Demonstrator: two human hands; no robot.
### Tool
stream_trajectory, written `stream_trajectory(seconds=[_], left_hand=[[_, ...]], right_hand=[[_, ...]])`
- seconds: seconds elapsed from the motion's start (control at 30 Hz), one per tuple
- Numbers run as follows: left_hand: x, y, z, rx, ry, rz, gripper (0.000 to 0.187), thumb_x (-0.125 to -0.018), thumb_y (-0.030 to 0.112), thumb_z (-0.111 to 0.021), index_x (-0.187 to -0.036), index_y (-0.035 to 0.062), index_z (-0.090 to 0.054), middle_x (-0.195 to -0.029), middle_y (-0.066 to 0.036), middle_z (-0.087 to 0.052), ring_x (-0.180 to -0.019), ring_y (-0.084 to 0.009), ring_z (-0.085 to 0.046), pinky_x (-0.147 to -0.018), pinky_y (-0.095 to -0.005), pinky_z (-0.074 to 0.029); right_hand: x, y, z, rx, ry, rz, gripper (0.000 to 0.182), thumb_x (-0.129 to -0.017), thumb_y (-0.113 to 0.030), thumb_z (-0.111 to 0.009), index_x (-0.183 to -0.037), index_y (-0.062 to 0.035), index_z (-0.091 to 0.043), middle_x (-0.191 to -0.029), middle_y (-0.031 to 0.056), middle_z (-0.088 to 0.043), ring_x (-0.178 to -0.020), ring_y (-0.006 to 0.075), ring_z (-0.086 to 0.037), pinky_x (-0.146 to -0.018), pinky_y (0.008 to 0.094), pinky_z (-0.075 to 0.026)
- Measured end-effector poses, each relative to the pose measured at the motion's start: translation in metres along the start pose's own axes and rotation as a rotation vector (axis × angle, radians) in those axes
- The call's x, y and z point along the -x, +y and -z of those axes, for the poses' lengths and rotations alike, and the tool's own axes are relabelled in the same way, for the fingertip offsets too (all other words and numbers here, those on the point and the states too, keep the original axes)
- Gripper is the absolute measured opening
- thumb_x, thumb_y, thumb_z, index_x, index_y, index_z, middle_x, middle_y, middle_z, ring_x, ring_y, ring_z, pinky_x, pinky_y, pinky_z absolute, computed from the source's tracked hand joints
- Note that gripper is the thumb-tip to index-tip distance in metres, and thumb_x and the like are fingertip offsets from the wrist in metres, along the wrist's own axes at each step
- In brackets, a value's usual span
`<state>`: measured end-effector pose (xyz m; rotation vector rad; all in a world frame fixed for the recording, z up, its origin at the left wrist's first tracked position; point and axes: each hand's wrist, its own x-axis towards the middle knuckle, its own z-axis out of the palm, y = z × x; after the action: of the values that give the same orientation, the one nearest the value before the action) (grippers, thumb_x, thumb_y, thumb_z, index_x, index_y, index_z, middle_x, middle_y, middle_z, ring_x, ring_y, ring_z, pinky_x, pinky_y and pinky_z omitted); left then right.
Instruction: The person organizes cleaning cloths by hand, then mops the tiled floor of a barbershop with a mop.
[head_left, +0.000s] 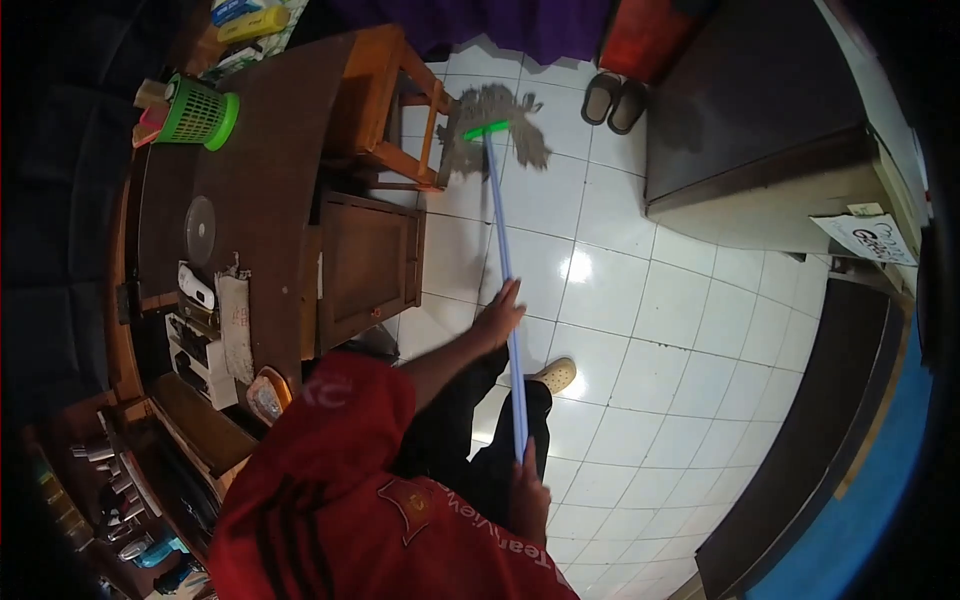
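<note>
From the head camera I look down over my red shirt [340, 490] at a white tiled floor [680, 330]. I have a mop [505, 270] in both hands. Its pale blue handle runs from near my waist up and away across the tiles to a green clamp, and the grey stringy mop head [500, 125] is spread flat on the floor just beside the leg of a wooden chair [385, 105].

My left hand [497, 318] is further along the handle, arm stretched forward, fingers wrapped about the shaft. My right hand [528, 495] is clenched round the near end of the handle, close to my body. Between the two hands the handle crosses in front of my dark trousers, and one foot in a pale slipper [553, 375] stands on the tiles just beside the shaft.

To the left is a dark wooden surface [265, 170] with a cupboard door below it. On it stand a green basket [195, 112], a round disc [200, 230] lying flat, and small clutter nearer to me that I cannot make out clearly. A pair of slippers [614, 100] sits on the floor at the far wall, well apart from the mop head. A dark cabinet [760, 120] fills the upper right.
</note>
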<state>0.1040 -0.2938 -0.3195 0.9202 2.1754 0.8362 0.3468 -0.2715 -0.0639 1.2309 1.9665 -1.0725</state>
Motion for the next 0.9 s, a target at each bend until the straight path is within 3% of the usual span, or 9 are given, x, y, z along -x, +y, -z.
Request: stream_trajectory(seconds=[0.03, 0.13, 0.27, 0.33, 0.4, 0.5, 0.6, 0.77, 0.9], left_hand=[[-0.028, -0.011, 0.023, -0.484, -0.001, -0.300, 0.025, -0.074, 0.009, -0.053, -0.097, -0.0002, -0.056, -0.132, -0.027, -0.034, -0.128, -0.0386, -0.027, -0.101, -0.0437, -0.033], [-0.031, 0.011, -0.008, -0.724, 0.003, -0.111, 0.023, -0.076, 0.011, -0.052, -0.095, 0.0015, -0.058, -0.132, -0.026, -0.034, -0.128, -0.0368, -0.027, -0.100, -0.0444, -0.033], [0.080, 0.075, -0.053, -0.515, -0.128, -0.080, 0.027, -0.081, 0.017, -0.048, -0.098, -0.0015, -0.059, -0.134, -0.028, -0.031, -0.127, -0.0418, -0.026, -0.103, -0.0494, -0.029], [0.157, 0.107, -0.104, -0.485, 0.016, -0.092, 0.039, -0.078, 0.019, -0.052, -0.104, -0.0108, -0.056, -0.125, -0.030, -0.040, -0.127, -0.0429, -0.025, -0.103, -0.0502, -0.028], [0.222, 0.152, -0.119, -0.521, -0.188, -0.125, 0.048, -0.082, 0.021, -0.048, -0.110, -0.0170, -0.050, -0.127, -0.029, -0.038, -0.126, -0.0462, -0.021, -0.104, -0.0514, -0.026], [0.237, 0.168, -0.111, -0.583, -0.186, -0.189, 0.040, -0.082, 0.022, -0.048, -0.103, -0.0101, -0.058, -0.128, -0.029, -0.039, -0.126, -0.0460, -0.024, -0.105, -0.0523, -0.023], [0.180, 0.142, -0.065, -0.798, -0.391, -0.236, 0.038, -0.082, 0.019, -0.047, -0.109, -0.0066, -0.056, -0.130, -0.026, -0.038, -0.125, -0.0427, -0.028, -0.102, -0.0517, -0.027], [0.029, 0.052, -0.010, -0.785, 0.194, -0.162, 0.028, -0.080, 0.013, -0.050, -0.103, -0.0007, -0.053, -0.134, -0.023, -0.035, -0.123, -0.0341, -0.037, -0.096, -0.0454, -0.037], [-0.018, 0.039, 0.037, -0.552, -0.132, -0.001, 0.049, -0.083, 0.009, -0.040, -0.131, -0.0011, -0.032, -0.140, -0.019, -0.028, -0.129, -0.0311, -0.030, -0.099, -0.0474, -0.034]], right_hand=[[-0.015, -0.010, 0.008, 0.007, 0.014, 0.026, 0.048, -0.092, -0.029, -0.046, -0.137, -0.0248, -0.030, -0.067, 0.0223, -0.059, -0.056, 0.0389, -0.059, -0.045, 0.0434, -0.044], [0.002, -0.001, 0.024, 0.021, 0.024, 0.044, 0.050, -0.091, -0.028, -0.046, -0.138, -0.0242, -0.028, -0.060, 0.0220, -0.058, -0.054, 0.0389, -0.059, -0.045, 0.0443, -0.044], [0.094, 0.050, 0.029, -0.067, -0.049, -0.181, 0.046, -0.092, -0.030, -0.046, -0.136, -0.0183, -0.036, -0.072, 0.0162, -0.063, -0.052, 0.0237, -0.058, -0.050, 0.0333, -0.045], [0.148, 0.085, 0.027, -0.052, -0.074, -0.275, 0.046, -0.093, -0.030, -0.045, -0.136, -0.0196, -0.035, -0.072, 0.0172, -0.063, -0.054, 0.0252, -0.058, -0.050, 0.0345, -0.045], [0.195, 0.108, 0.028, -0.010, -0.095, -0.357, 0.045, -0.093, -0.030, -0.044, -0.136, -0.0208, -0.035, -0.073, 0.0182, -0.063, -0.055, 0.0267, -0.059, -0.051, 0.0357, -0.045], [0.224, 0.115, 0.024, 0.032, -0.102, -0.399, 0.045, -0.093, -0.031, -0.043, -0.136, -0.0227, -0.034, -0.074, 0.0197, -0.062, -0.058, 0.0289, -0.059, -0.052, 0.0375, -0.046], [0.188, 0.084, 0.011, 0.002, -0.079, -0.328, 0.044, -0.093, -0.031, -0.041, -0.136, -0.0247, -0.033, -0.075, 0.0212, -0.062, -0.060, 0.0311, -0.060, -0.053, 0.0394, -0.046], [0.028, -0.011, 0.016, -0.152, 0.050, -0.027, 0.044, -0.094, -0.033, -0.038, -0.136, -0.0248, -0.031, -0.076, 0.0278, -0.058, -0.067, 0.0431, -0.059, -0.054, 0.0481, -0.045], [-0.107, -0.046, 0.001, -0.018, 0.177, 0.208, 0.043, -0.093, -0.033, -0.038, -0.134, -0.0178, -0.034, -0.076, 0.0252, -0.060, -0.068, 0.0419, -0.060, -0.059, 0.0487, -0.048]])
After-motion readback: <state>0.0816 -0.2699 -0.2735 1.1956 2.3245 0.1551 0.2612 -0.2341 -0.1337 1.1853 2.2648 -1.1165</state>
